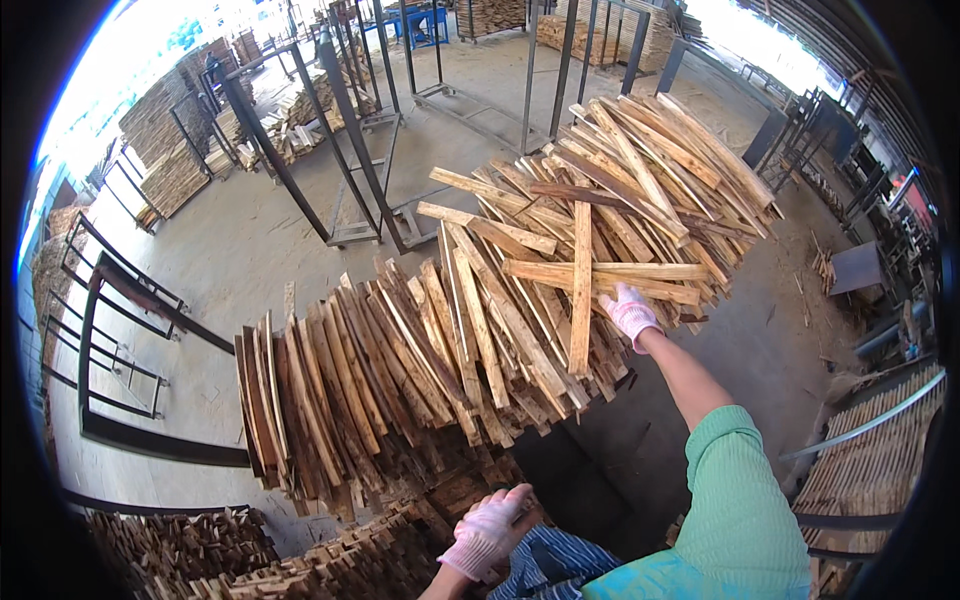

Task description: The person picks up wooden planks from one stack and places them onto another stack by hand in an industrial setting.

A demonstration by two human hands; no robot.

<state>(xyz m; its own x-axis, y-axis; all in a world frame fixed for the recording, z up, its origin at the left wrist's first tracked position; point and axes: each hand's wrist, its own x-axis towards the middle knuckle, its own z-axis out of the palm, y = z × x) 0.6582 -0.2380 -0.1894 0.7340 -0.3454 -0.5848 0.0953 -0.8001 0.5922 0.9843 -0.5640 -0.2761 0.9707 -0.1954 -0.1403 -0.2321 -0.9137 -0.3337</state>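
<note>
- Big leaning stack of wood slats (400, 370), centre, on concrete floor (230, 250).
- Steel racks (350, 140) behind.
- Loose slat (581, 290) upright atop stack.
- Right hand (630, 313), gloved, closed on crosswise slat (600, 271).
- Left hand (487, 531), gloved, fingers curled, resting against lower stack edge; grip unclear.

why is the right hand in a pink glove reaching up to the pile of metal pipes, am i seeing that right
Not quite. The head view shows the right hand in a pink glove reaching up to a pile of wooden slats, not metal pipes.
</note>
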